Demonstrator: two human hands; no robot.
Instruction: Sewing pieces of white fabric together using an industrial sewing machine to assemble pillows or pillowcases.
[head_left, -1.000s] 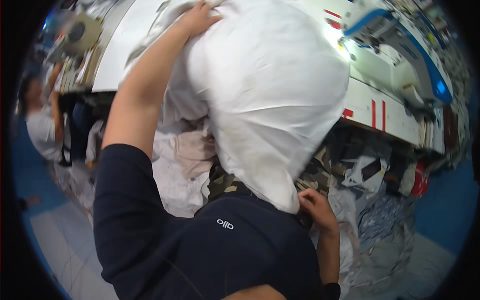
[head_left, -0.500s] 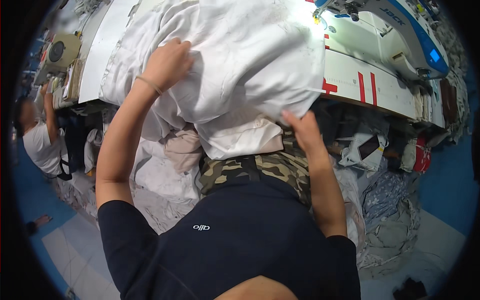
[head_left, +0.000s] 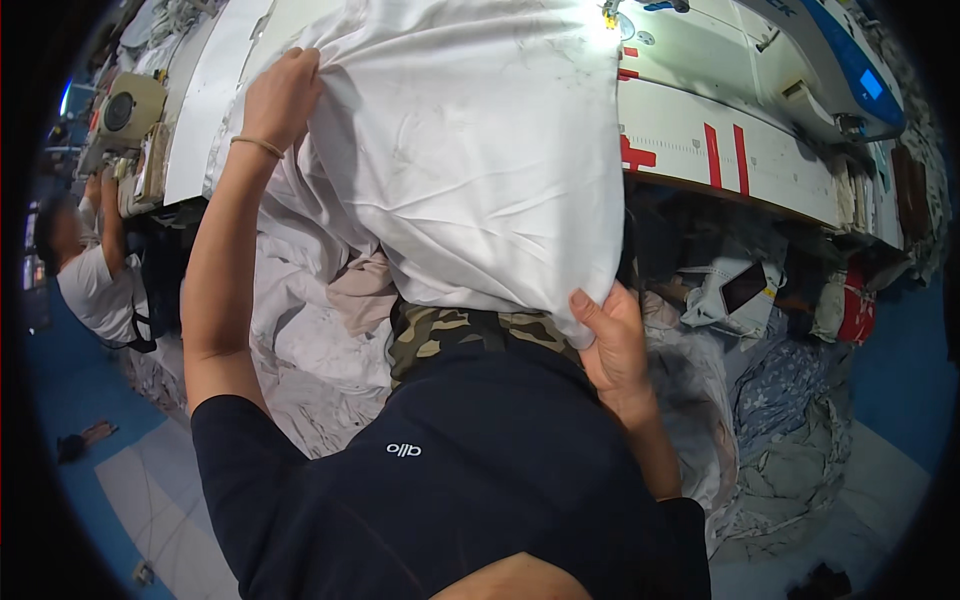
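Note:
A large white cloth [head_left: 470,150] lies over the sewing table and hangs off its front edge toward my lap, pulled fairly smooth with some creases and faint grey marks. My left hand [head_left: 285,97] is closed on the cloth's far left part, where folds gather. At the near right corner, my right hand [head_left: 612,335] pinches the cloth, thumb on top. The needle area of the sewing machine [head_left: 612,15] is lit at the cloth's far right edge.
The blue-and-white machine arm [head_left: 850,80] rises at the right above the white tabletop [head_left: 680,155] with red tape marks. A phone [head_left: 743,288] rests below the table edge, near piled fabric [head_left: 785,400]. Another person [head_left: 100,285] works at the far left.
My right hand has drawn the cloth's corner down toward my lap, and my left hand has moved up and left. The bunched cloth is now flatter and stretched between them.

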